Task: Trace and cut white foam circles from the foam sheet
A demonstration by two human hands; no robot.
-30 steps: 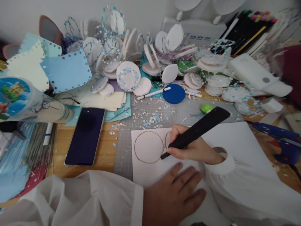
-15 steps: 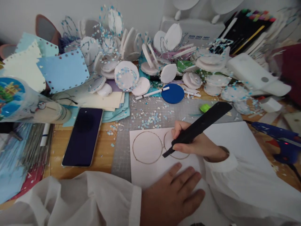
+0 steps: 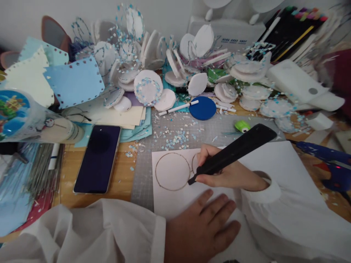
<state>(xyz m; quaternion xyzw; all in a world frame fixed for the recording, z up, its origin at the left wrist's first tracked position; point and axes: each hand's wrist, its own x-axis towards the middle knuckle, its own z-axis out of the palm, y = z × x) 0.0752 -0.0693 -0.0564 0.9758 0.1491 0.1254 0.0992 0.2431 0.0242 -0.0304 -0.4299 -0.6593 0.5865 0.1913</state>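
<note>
A sheet of white paper [image 3: 276,160] lies before me on the grey cutting mat [image 3: 142,168]. Two thin brown circle outlines show on it. The left circle [image 3: 156,171] is in full view, and the other is mostly covered by my right hand. My left hand [image 3: 203,226] presses flat on the paper, fingers spread, below the circles. In my right hand [image 3: 227,177] is a thick black pen-shaped tool [image 3: 233,151], gripped between thumb and fingers. Its narrow tip points down at the lower right edge of the left circle; whether it touches the paper I cannot tell.
Loose star confetti [image 3: 175,138] covers the mat. A blue disc [image 3: 203,108], a marker [image 3: 178,108] and several white foam rounds [image 3: 148,87] line the back. On the left are a phone [image 3: 97,159] and a plastic cup [image 3: 52,126]; on the right, a blue glue gun [image 3: 326,155].
My right hand and the tool's body have dipped and tilted flatter, with the tip slightly left and lower. My left hand stays flat. The view has shifted slightly.
</note>
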